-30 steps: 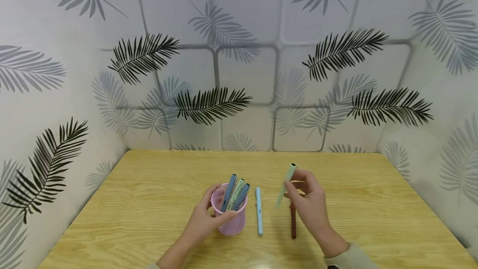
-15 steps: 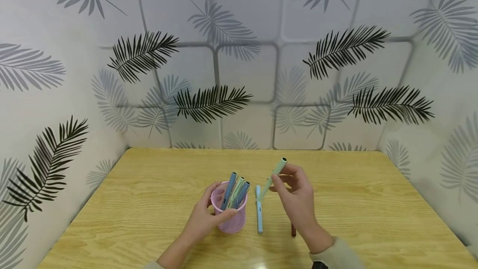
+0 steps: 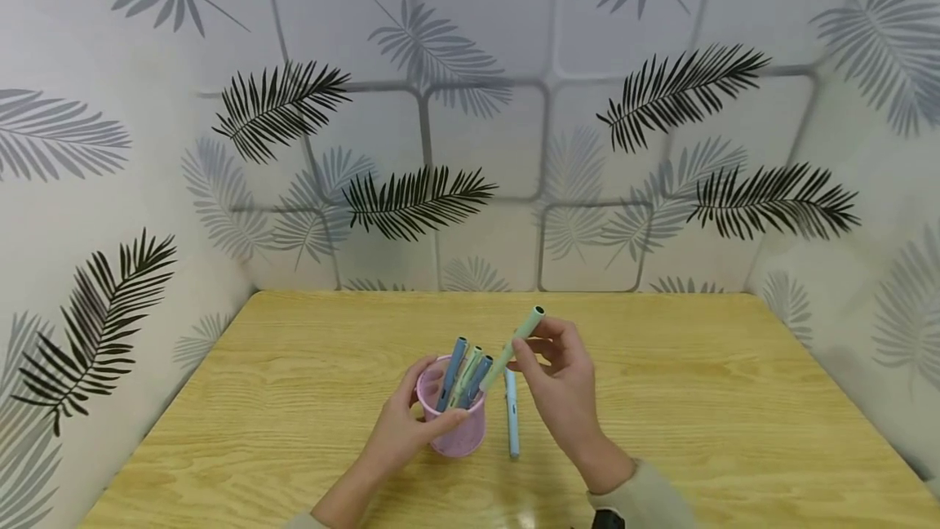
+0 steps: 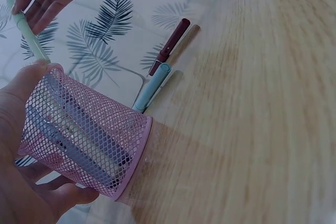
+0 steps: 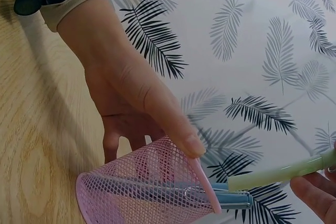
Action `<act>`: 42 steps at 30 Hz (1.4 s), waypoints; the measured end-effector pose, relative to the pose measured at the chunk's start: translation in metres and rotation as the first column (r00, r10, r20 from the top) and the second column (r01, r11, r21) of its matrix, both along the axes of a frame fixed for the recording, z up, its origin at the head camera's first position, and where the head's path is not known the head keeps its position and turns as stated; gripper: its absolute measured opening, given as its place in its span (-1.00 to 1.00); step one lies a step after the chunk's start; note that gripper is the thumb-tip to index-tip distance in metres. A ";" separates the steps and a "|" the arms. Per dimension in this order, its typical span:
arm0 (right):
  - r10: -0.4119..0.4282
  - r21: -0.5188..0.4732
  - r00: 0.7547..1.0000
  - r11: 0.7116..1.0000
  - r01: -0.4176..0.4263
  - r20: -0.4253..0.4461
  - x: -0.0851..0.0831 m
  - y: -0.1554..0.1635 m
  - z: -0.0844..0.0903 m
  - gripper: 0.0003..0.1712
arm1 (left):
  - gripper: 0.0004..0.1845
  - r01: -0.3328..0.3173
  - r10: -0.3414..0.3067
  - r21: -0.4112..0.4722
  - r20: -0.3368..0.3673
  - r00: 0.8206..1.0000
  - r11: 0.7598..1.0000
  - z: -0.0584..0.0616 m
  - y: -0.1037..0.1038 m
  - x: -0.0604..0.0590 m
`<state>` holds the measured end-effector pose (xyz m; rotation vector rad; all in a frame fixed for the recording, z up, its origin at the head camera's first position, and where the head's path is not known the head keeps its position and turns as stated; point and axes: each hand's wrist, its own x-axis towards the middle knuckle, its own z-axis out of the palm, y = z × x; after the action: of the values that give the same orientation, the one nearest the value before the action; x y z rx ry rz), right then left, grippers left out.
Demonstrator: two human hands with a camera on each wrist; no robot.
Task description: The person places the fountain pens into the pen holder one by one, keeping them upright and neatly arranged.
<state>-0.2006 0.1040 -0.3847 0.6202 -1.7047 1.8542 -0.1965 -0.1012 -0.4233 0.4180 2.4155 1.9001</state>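
The left hand (image 3: pixel 400 431) grasps the pink mesh pen cup (image 3: pixel 455 431), which stands upright on the wooden counter (image 3: pixel 698 398). The thumb lies on the rim at the near right side and the fingers go around the left wall of the cup. In the left wrist view the same hand (image 4: pixel 21 145) wraps the cup (image 4: pixel 89 135) from behind, and the mesh shows the dark pens inside it. Three pens (image 3: pixel 463 378) stand in the cup, two of them blue-grey and one pale green between them, all leaning a little to the right.

The right hand (image 3: pixel 561 386) is raised above the counter and pinches a pale green pen (image 3: pixel 517 341) between the thumb and the fingertips. This pen is tilted: its dark-tipped upper end points up and to the right, and its lower end is at the right part of the cup rim, just beside the standing pens. I cannot tell for sure whether the lower end is already inside the cup or only above the rim. In the right wrist view the green pen (image 5: pixel 283 174) comes in from the right, close over the cup's opening (image 5: pixel 157 187).

A light blue pen (image 3: pixel 511 423) lies flat on the counter just to the right of the cup, pointing away from the person. In the left wrist view a dark red pen (image 4: pixel 169 46) lies beyond the blue one (image 4: pixel 152 86), near it but apart; the head view hides it behind the right hand.
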 end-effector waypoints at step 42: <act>-0.095 0.319 0.929 0.947 -0.027 0.358 0.001 -0.003 -0.016 -0.88 | -0.17 -0.011 0.011 -0.013 0.002 1.000 1.000 -0.001 0.001 0.000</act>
<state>-0.1997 0.1011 -0.4011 0.3691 -2.2784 1.7641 -0.1963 -0.1004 -0.4242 0.4034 2.4327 1.8870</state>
